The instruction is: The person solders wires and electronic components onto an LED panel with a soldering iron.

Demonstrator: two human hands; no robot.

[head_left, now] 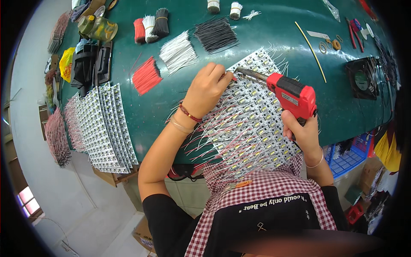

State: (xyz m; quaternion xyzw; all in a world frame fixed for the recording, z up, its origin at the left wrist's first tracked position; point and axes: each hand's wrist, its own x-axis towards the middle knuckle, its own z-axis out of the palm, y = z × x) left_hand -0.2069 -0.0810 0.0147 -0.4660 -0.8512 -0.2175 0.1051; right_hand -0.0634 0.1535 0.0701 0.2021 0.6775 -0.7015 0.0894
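- Head view: the right hand [305,135] is closed around the handle of one red soldering gun [291,95], whose metal tip points left to the upper end of a fan of LED strips [252,124].
- The left hand [206,89] rests on the same fan, fingers pinched together at a red wire end right by the gun's tip; what exactly the pinch holds is too small to tell.
- The strips under the hands lie side by side on the green tabletop [171,107], too many to count, running from the middle of the tabletop down over its near edge to the person's checked apron [265,192]. Thin red and white leads stick out along their left side.
- A second batch of strips [102,128] lies well to the left, hanging past the tabletop's edge.
- Loose cut wires lie above the left hand in three heaps: one red [146,76], one white [177,52], one black [215,34].
- Behind them stand three tied bundles side by side: red [139,31], white [149,28], black [161,22].
- Two more small bundles [224,8] sit at the far edge.
- One yellow rod [310,51] lies to the right of the gun, and one black fan [363,78] sits beyond it near the right edge.
- One bottle [97,28] lies at the far left corner.
- The left wrist wears two bracelets [186,119], the right wrist one.
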